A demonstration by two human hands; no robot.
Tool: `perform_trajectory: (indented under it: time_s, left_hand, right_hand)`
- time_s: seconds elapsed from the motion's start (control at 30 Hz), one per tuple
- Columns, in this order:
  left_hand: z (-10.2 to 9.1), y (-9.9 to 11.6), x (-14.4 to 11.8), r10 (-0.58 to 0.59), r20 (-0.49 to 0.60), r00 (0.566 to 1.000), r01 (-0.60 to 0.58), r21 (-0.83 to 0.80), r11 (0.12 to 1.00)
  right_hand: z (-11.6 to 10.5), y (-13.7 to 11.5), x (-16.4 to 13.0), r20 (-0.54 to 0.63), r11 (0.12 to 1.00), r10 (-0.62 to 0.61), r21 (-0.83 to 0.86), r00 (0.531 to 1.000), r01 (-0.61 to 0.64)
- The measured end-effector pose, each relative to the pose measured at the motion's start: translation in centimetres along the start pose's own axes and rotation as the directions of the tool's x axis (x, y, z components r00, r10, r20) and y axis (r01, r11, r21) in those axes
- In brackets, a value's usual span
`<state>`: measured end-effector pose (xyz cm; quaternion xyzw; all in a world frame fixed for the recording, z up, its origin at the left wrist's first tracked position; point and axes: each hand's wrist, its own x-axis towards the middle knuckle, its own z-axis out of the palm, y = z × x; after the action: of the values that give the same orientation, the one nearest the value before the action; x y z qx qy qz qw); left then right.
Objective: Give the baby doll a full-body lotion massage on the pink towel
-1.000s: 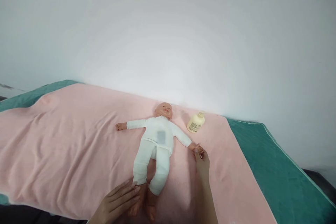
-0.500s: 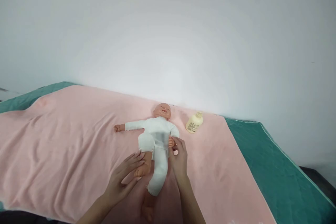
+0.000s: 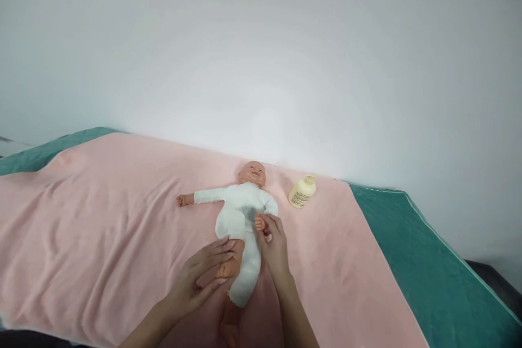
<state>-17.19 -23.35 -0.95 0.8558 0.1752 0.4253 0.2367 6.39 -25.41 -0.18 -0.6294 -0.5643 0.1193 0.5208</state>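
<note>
- The right hand [image 3: 274,244], which a second ago held the doll [image 3: 241,217] by its outstretched hand out on the pink towel [image 3: 101,228], now holds that small hand over the doll's belly.
- The left hand [image 3: 204,277] has bent one doll leg up, cradling its foot, knee raised.

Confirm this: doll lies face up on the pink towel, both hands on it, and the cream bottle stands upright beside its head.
Not quite. In the head view the cream bottle lies tipped on its side, not upright. The doll is face up on the pink towel, left hand and right hand on it.

Soft pink cloth towel [image 3: 101,228] (matt), glossy plastic bottle [image 3: 302,192]
</note>
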Motion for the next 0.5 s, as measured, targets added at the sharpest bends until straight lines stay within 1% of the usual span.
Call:
perform_trajectory:
  time_s: [0.1,0.2,0.23,0.3,0.37,0.43,0.5]
  left_hand:
    - [-1.3,0.9,-0.8,0.042,0.093,0.995,-0.048,0.067,0.997]
    - [-2.2,1.4,-2.3,0.070,0.162,0.984,-0.092,0.132,0.987]
    - [-2.3,1.5,-2.9,0.081,0.181,0.980,-0.109,0.150,0.983]
    - [-2.4,1.5,-4.1,0.118,0.226,0.967,-0.161,0.183,0.970]
    - [-2.3,1.3,-5.2,0.144,0.277,0.950,-0.209,0.224,0.952]
    - [-1.9,1.1,-6.3,0.158,0.312,0.937,-0.244,0.258,0.935]
    - [-1.4,0.7,-7.3,0.173,0.317,0.933,-0.264,0.274,0.925]
  right_hand:
    - [-1.5,0.5,0.5,-0.118,0.990,0.136,0.042,0.984,-0.132]
    - [-3.3,1.6,0.8,-0.230,0.964,0.265,0.070,0.936,-0.256]
    - [-4.0,2.2,0.9,-0.263,0.949,0.315,0.086,0.912,-0.303]
    - [-5.2,3.5,0.8,-0.315,0.903,0.429,0.128,0.847,-0.410]
    - [-6.2,4.9,0.6,-0.330,0.845,0.535,0.206,0.778,-0.494]
    - [-7.0,6.4,0.3,-0.309,0.785,0.616,0.321,0.725,-0.531]
    - [-7.3,7.7,0.0,-0.272,0.716,0.677,0.457,0.683,-0.528]
